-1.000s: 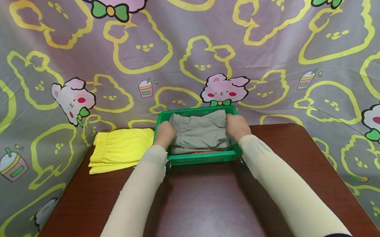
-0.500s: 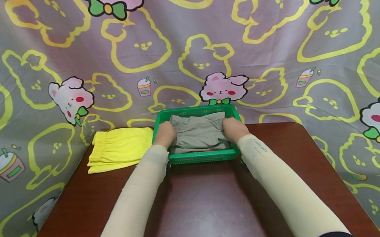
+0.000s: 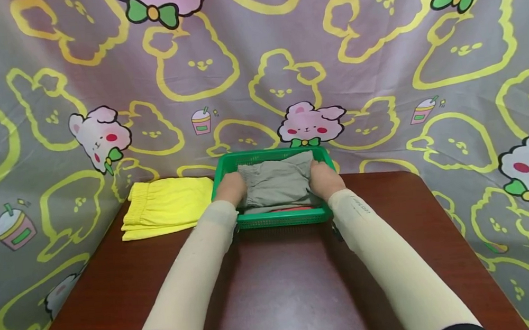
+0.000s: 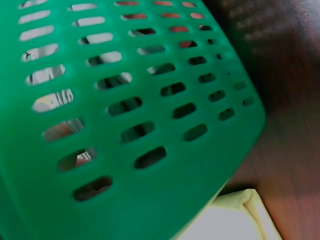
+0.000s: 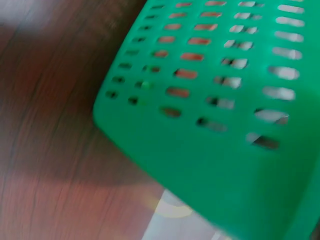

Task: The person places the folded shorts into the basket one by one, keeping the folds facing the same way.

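Note:
In the head view, folded grey shorts (image 3: 278, 184) lie inside a green basket (image 3: 281, 218), with a strip of red cloth (image 3: 292, 209) showing beneath them. My left hand (image 3: 231, 188) grips the left edge of the grey shorts, and my right hand (image 3: 325, 179) grips their right edge; the fingertips of both are hidden. Each wrist view is filled by the perforated side of the basket (image 4: 150, 180) (image 5: 150, 145), with grey and red cloth seen through its slots and no hand visible.
Folded yellow shorts (image 3: 168, 207) lie on the brown table (image 3: 286, 290) to the left of the basket. A patterned curtain (image 3: 380, 79) hangs behind the table and along its sides.
Both hands stay on the grey shorts and shift slightly. The right hand has moved a little to the left, and the cloth between the hands has changed its creases.

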{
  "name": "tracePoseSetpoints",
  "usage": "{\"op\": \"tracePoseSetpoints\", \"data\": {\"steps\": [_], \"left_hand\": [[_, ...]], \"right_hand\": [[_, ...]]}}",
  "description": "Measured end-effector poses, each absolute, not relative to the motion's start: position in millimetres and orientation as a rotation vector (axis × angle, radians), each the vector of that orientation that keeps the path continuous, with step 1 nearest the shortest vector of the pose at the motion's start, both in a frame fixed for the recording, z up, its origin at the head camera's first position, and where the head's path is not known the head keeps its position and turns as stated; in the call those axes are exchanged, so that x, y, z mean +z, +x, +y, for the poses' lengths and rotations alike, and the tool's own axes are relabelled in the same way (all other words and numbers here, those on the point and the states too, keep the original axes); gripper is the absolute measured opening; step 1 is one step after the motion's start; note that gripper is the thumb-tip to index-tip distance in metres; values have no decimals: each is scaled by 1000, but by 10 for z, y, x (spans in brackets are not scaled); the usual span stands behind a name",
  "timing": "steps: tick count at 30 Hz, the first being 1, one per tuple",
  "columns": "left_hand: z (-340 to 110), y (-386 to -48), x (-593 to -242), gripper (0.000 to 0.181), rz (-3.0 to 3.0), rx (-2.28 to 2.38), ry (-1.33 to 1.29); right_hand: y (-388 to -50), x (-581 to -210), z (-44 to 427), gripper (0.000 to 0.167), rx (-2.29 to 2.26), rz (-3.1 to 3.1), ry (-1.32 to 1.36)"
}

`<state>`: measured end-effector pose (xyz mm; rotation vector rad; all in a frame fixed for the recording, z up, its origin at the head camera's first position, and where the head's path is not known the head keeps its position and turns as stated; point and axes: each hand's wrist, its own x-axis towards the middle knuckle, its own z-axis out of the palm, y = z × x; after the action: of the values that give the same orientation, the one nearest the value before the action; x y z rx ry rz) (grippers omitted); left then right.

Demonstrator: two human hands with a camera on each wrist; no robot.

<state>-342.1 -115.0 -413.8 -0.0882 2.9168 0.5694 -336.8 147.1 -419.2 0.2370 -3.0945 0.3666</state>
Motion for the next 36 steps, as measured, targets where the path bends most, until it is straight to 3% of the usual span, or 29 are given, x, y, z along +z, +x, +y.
{"op": "tracePoseSetpoints", "data": {"steps": [4,10,15,21,25,30,36], "left_hand": [[-1115,-3394,-4138,32,2933,512,-57],[-1083,-3391,-4153,24,3073,412,-39],[-1052,-3382,-4122,31,3175,313,-3],[-1046,-3335,-4072,39,3193,344,-16],[-1028,-3299,-4053,34,3172,396,-12],[-1018,-3249,-4041,20,3207,388,6],[-1070,-3160,-3976,26,3276,377,95]], "right_hand": [[-3341,-4231,1453,63,360,-3054,236],[-3279,-4275,1402,47,251,-2997,240],[-3233,-4201,1386,38,192,-2939,277],[-3186,-4088,1407,43,279,-2957,328],[-3178,-4069,1455,51,379,-2973,309],[-3180,-4085,1508,44,444,-2980,342],[-3127,-4052,1542,38,465,-2967,414]]}}
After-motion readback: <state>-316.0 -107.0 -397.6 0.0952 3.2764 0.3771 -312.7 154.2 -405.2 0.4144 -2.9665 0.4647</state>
